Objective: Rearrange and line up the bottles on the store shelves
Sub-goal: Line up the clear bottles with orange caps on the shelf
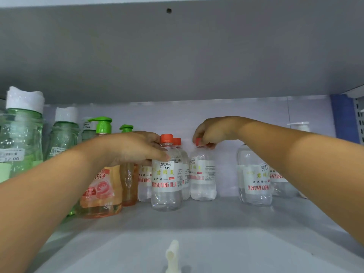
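The lining-up step looks underway: the left hand (136, 147) grips the shoulder of the front clear red-capped cleaner bottle (167, 174) while the right hand (213, 131) pinches the cap of its neighbour bottle (202, 172) directly below, which probably needs drawing forward along the shelf (197, 223) into the row.

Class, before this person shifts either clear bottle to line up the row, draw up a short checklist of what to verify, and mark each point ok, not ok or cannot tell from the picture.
1. Left hand holds the front clear bottle at its shoulder: ok.
2. Right hand pinches the red cap of the next clear bottle: ok.
3. Both bottles stand upright on the shelf: ok.
4. Free shelf between that bottle and the right-hand clear bottle: ok.
5. Row evenly lined up: not ok, the front bottle stands forward.
6. Caps screwed tight: cannot tell.
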### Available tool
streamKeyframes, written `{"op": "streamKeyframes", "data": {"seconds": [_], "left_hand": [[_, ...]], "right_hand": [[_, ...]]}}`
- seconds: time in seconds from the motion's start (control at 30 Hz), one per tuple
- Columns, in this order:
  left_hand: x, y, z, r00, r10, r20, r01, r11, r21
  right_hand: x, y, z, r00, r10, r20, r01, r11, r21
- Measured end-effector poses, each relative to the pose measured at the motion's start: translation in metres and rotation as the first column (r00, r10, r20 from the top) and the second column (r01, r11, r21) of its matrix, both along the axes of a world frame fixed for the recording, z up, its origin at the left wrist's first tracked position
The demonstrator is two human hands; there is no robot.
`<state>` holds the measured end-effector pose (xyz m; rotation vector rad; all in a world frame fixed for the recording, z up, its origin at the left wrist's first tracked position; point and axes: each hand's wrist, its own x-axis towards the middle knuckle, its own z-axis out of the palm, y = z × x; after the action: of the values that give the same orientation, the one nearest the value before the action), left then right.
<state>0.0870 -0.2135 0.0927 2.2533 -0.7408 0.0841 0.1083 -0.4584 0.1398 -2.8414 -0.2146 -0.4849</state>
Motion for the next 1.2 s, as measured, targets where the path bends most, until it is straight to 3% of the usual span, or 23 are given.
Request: {"op": "streamKeyframes", "data": {"seconds": [0.2, 0.5, 0.73, 0.93, 1.03, 1.13, 1.2], "left_hand": [[0.002, -0.002, -0.001, 1.000, 0.010, 0.023, -0.010, 1.000, -0.009], [0.007, -0.002, -0.003, 1.000, -0.007, 0.014, 0.007, 0.999, -0.033], [0.006, -0.009, -0.005, 1.000, -0.023, 0.016, 0.024, 0.998, -0.057], [0.008, -0.018, -0.010, 0.995, -0.013, 0.101, 0.012, 1.000, 0.005], [0.004, -0.025, -0.011, 0.991, -0.031, 0.134, 0.030, 1.000, 0.007], [-0.006, -0.035, -0.009, 0.978, -0.082, 0.193, 0.069, 0.995, 0.071], [-0.013, -0.046, -0.007, 0.970, -0.111, 0.217, 0.087, 0.990, 0.115]], "right_hand": [[0.003, 0.004, -0.009, 0.989, -0.145, 0.044, 0.145, 0.989, 0.001], [0.006, 0.005, -0.014, 0.985, -0.144, 0.094, 0.153, 0.983, -0.099], [-0.003, 0.003, -0.009, 0.990, -0.142, 0.021, 0.143, 0.985, -0.098], [-0.063, -0.038, 0.029, 0.959, -0.133, 0.251, 0.148, 0.988, -0.045], [-0.091, -0.070, 0.019, 0.961, -0.237, 0.141, 0.255, 0.959, -0.126], [-0.101, -0.085, 0.001, 0.967, -0.253, -0.037, 0.244, 0.956, -0.165], [-0.100, -0.087, -0.006, 0.968, -0.246, -0.039, 0.235, 0.952, -0.194]]}}
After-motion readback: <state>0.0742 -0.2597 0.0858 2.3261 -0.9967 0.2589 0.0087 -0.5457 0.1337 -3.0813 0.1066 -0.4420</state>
